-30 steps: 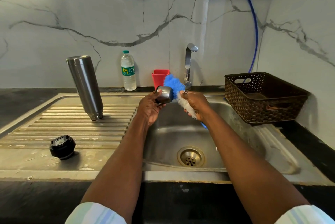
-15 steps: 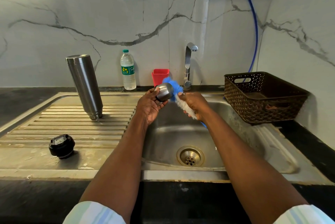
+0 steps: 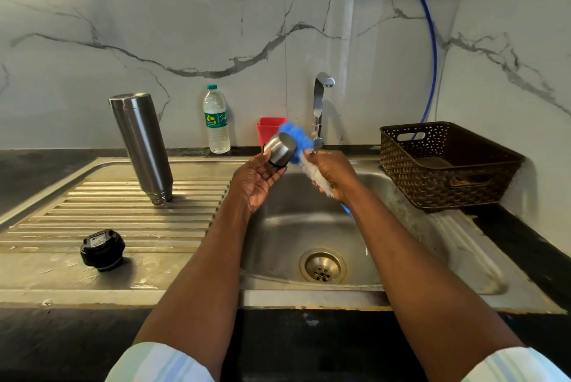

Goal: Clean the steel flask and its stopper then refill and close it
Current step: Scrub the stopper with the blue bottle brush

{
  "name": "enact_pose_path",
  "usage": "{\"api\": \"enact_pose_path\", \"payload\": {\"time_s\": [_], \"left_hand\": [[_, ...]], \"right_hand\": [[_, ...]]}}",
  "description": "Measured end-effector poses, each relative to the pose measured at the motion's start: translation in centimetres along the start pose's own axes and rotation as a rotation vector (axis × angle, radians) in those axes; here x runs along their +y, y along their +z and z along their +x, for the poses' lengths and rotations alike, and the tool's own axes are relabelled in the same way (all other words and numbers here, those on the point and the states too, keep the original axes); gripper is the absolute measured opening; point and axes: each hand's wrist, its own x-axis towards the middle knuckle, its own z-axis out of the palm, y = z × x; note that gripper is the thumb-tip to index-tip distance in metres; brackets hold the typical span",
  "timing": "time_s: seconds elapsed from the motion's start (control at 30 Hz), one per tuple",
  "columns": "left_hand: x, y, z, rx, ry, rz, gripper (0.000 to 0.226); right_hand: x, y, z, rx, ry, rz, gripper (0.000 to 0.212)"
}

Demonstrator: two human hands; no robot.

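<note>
The steel flask [image 3: 141, 146] stands upside down, mouth down, on the ribbed drainboard [image 3: 92, 214] at the left. Its black stopper [image 3: 102, 249] lies on the flat steel nearer me. Over the sink basin [image 3: 309, 227], my left hand [image 3: 258, 179] holds a small steel cap [image 3: 280, 149] by its rim. My right hand [image 3: 332, 173] grips a bottle brush [image 3: 298, 142] with a blue and white head. The blue tip presses against the cap's far side.
A tap [image 3: 319, 103] rises behind the basin, with no water visibly running. A red cup [image 3: 268, 129] and a plastic water bottle [image 3: 215, 120] stand at the wall. A brown perforated basket [image 3: 445, 162] sits at the right. The drain [image 3: 323, 265] is near the front.
The cap has been tilted up and turned in my left hand. The brush's blue head has shifted behind the cap. Flask and stopper have not moved.
</note>
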Motion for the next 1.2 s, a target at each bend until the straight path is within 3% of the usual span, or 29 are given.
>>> {"api": "enact_pose_path", "payload": {"time_s": [0.27, 0.43, 0.57, 0.73, 0.8, 0.97, 1.13, 1.2], "left_hand": [[-0.5, -0.2, 0.1, 0.058, -0.006, 0.048, 0.018], [-0.8, -0.2, 0.9, 0.174, 0.041, 0.117, 0.019], [-1.1, -0.8, 1.5, 0.278, 0.059, 0.172, 0.029], [-1.5, -0.4, 1.5, 0.224, 0.058, 0.292, 0.021], [-1.6, -0.3, 1.6, 0.204, 0.050, 0.295, 0.025], [-1.5, -0.7, 1.9, 0.261, 0.061, 0.367, 0.006], [-1.4, 0.0, 1.3, 0.116, 0.022, 0.317, 0.011], [-1.5, 0.0, 1.4, 0.135, 0.040, 0.316, 0.010]], "right_hand": [[0.7, 0.0, 0.0, -0.036, 0.043, -0.071, 0.025], [0.3, 0.0, 0.1, 0.016, -0.089, -0.076, 0.026], [0.0, 0.6, -0.2, -0.035, -0.201, -0.128, 0.028], [0.8, 1.1, 0.4, 0.049, -0.359, -0.533, 0.026], [1.2, 0.7, 0.7, 0.078, -0.356, -0.564, 0.024], [0.6, 0.9, -0.1, -0.085, -0.395, -0.571, 0.020], [1.1, 0.4, 0.9, 0.083, -0.386, -0.554, 0.022], [0.7, 0.3, 0.2, -0.032, -0.421, -0.542, 0.020]]}}
